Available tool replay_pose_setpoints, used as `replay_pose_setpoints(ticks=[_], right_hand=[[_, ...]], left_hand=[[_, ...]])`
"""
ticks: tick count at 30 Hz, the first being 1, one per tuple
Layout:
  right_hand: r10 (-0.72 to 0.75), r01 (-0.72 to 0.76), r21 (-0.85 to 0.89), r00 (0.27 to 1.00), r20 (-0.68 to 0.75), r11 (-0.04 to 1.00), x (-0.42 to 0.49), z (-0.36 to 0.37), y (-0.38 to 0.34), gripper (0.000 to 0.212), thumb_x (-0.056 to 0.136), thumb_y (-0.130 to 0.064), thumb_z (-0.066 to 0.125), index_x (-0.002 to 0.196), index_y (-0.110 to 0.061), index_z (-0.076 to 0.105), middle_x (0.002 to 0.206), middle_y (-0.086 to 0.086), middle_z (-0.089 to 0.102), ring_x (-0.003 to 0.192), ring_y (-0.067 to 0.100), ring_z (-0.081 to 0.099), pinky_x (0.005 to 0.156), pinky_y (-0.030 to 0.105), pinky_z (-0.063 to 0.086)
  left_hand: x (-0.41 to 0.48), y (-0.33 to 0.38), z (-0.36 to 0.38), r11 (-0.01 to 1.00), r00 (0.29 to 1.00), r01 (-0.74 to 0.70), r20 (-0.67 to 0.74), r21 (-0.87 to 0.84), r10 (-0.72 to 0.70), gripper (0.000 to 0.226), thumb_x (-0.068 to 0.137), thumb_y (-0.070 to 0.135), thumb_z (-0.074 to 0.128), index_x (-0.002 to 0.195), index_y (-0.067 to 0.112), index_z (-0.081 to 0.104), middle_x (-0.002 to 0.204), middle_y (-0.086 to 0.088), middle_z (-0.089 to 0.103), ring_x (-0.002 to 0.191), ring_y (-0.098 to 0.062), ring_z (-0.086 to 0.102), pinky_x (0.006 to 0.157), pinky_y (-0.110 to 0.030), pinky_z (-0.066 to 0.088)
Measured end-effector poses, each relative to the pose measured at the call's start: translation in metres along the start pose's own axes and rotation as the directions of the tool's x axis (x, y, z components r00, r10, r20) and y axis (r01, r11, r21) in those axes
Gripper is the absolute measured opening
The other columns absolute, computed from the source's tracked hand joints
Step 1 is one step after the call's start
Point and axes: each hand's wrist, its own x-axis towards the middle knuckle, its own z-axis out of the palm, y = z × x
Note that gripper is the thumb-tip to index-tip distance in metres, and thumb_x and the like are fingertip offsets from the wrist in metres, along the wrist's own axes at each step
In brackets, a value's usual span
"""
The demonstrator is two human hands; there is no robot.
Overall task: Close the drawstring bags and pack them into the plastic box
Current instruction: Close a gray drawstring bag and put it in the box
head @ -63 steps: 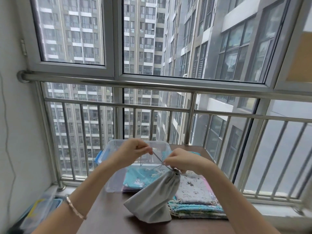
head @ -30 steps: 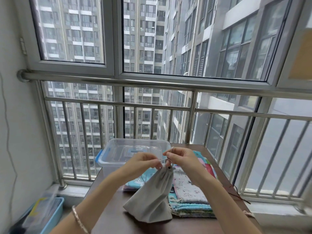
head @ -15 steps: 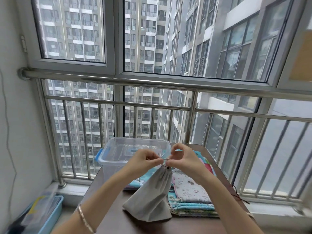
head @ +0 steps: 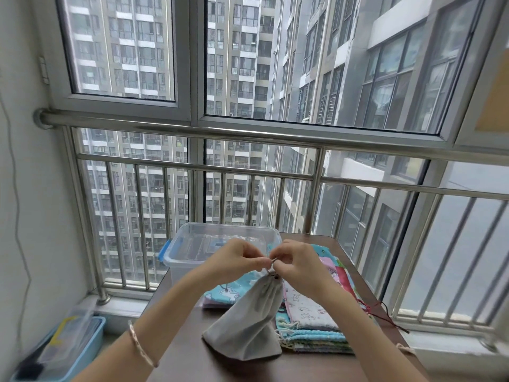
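My left hand point(head: 237, 260) and my right hand point(head: 296, 263) each pinch the thin drawstring cord point(head: 271, 267) between thumb and fingertips, meeting just above the gathered neck of the plain grey cloth drawstring bag point(head: 248, 323). That bag stands upright on the dark brown table point(head: 192, 362), on the near side of the clear plastic box with blue latches point(head: 192, 244) and outside it. A flat stack of patterned cloth bags point(head: 311, 315) lies to the near right of the box, touching the grey bag's right side

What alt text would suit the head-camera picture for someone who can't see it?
The left hand and right hand pinch the drawstring at the gathered neck of a grey bag resting on a dark table. Behind sits a clear plastic box; patterned bags lie stacked to the bag's right.
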Motion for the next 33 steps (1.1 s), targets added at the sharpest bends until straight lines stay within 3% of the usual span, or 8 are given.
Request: replay_pose_setpoints(ticks=[3, 7, 12, 15, 18, 25, 29, 33], right_hand=[[0.141, -0.146, 0.140, 0.989, 0.043, 0.979, 0.002, -0.002, 0.002, 0.019, 0.080, -0.005, 0.062, 0.067, -0.014, 0.072, 0.073, -0.005, 0.059, 0.065, 0.001, 0.054, 0.069, 0.021, 0.046], [0.240, -0.313, 0.394, 0.945, 0.222, 0.864, 0.003, -0.004, 0.004, 0.013, 0.069, -0.016, 0.061, 0.062, -0.019, 0.072, 0.070, 0.002, 0.064, 0.077, 0.014, 0.057, 0.094, 0.043, 0.046], [0.239, -0.335, 0.601, 0.942, 0.236, 0.725, 0.001, -0.002, 0.006, 0.015, 0.063, -0.010, 0.062, 0.076, -0.013, 0.068, 0.068, 0.001, 0.064, 0.072, 0.013, 0.059, 0.086, 0.031, 0.045], [0.273, -0.341, 0.642, 0.939, 0.208, 0.686, 0.000, 0.000, 0.012, 0.040, 0.069, -0.009, 0.066, 0.106, -0.014, 0.052, 0.073, 0.002, 0.068, 0.079, 0.017, 0.061, 0.091, 0.037, 0.042], [0.212, -0.273, 0.667, 0.962, 0.173, 0.693, -0.002, 0.001, 0.016, 0.028, 0.081, -0.001, 0.064, 0.100, -0.012, 0.047, 0.076, 0.003, 0.068, 0.078, 0.019, 0.062, 0.086, 0.035, 0.045], [0.088, -0.058, 0.486, 0.995, -0.039, 0.872, -0.007, 0.005, 0.017, 0.012, 0.082, -0.006, 0.070, 0.089, -0.011, 0.061, 0.093, 0.012, 0.062, 0.091, 0.018, 0.062, 0.081, 0.030, 0.053], [0.014, 0.064, 0.325, 0.973, -0.232, 0.943, -0.010, 0.005, 0.016, 0.015, 0.073, -0.032, 0.065, 0.080, -0.020, 0.059, 0.096, -0.004, 0.056, 0.093, 0.010, 0.057, 0.088, 0.024, 0.046], [-0.088, 0.105, 0.070, 0.974, -0.209, 0.992, -0.011, 0.006, 0.019, 0.023, 0.077, -0.052, 0.065, 0.071, -0.031, 0.060, 0.094, -0.007, 0.051, 0.095, 0.005, 0.053, 0.086, 0.017, 0.040]], left_hand=[[0.001, -0.001, 0.004, 0.994, 0.990, -0.078, -0.113, 0.081, 0.087, 0.014, 0.083, 0.027, 0.073, 0.074, 0.016, 0.072, 0.048, 0.013, 0.054, 0.041, 0.000, 0.039, 0.042, -0.012, 0.031], [0.003, -0.004, 0.009, 0.979, 0.947, -0.163, -0.257, 0.126, 0.191, 0.007, 0.078, 0.022, 0.078, 0.080, 0.016, 0.074, 0.066, 0.008, 0.067, 0.055, 0.003, 0.055, 0.056, -0.015, 0.046], [0.001, 0.001, 0.010, 0.965, 0.932, -0.203, -0.268, 0.169, 0.243, 0.006, 0.085, 0.021, 0.072, 0.086, 0.016, 0.075, 0.065, 0.015, 0.062, 0.053, 0.009, 0.051, 0.054, -0.009, 0.039], [0.004, -0.001, 0.010, 0.983, 0.964, -0.158, -0.202, 0.098, 0.175, 0.012, 0.088, 0.021, 0.067, 0.085, 0.012, 0.075, 0.063, 0.011, 0.061, 0.051, 0.005, 0.047, 0.055, -0.012, 0.036], [0.004, 0.000, 0.012, 0.987, 0.987, -0.107, -0.134, -0.123, 0.091, 0.014, 0.088, 0.015, 0.066, 0.076, 0.013, 0.072, 0.062, 0.008, 0.061, 0.056, 0.000, 0.050, 0.059, -0.015, 0.038], [0.002, 0.004, 0.013, 0.961, 0.996, 0.036, -0.072, -0.275, -0.058, 0.018, 0.091, 0.019, 0.063, 0.073, 0.020, 0.067, 0.061, 0.011, 0.054, 0.051, -0.001, 0.042, 0.046, -0.013, 0.031], [0.003, 0.005, 0.010, 0.940, 0.990, 0.071, -0.092, -0.335, -0.107, 0.015, 0.091, 0.019, 0.063, 0.077, 0.016, 0.068, 0.060, 0.011, 0.052, 0.052, -0.003, 0.038, 0.045, -0.014, 0.028], [0.002, 0.005, 0.009, 0.940, 0.992, 0.077, -0.067, -0.332, -0.105, 0.013, 0.091, 0.021, 0.062, 0.085, 0.012, 0.070, 0.062, 0.010, 0.051, 0.054, -0.003, 0.038, 0.047, -0.014, 0.029]])
